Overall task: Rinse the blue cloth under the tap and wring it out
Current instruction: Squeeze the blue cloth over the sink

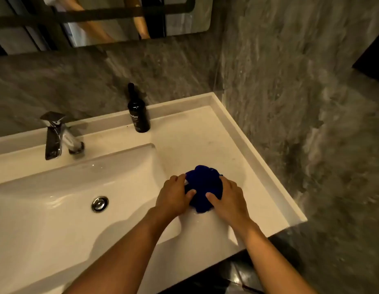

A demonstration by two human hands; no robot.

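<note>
The blue cloth is bunched into a dark ball on the white counter just right of the basin. My left hand presses on its left side and my right hand on its right side, thumbs lying over the cloth's near part. Both hands grip it between them. The chrome tap stands at the back left of the basin, well to the left of the cloth, and no water shows under its spout.
The white sink has a chrome drain plug in its middle. A black bottle stands on the back ledge. Grey marbled walls close in behind and on the right, and a mirror hangs above.
</note>
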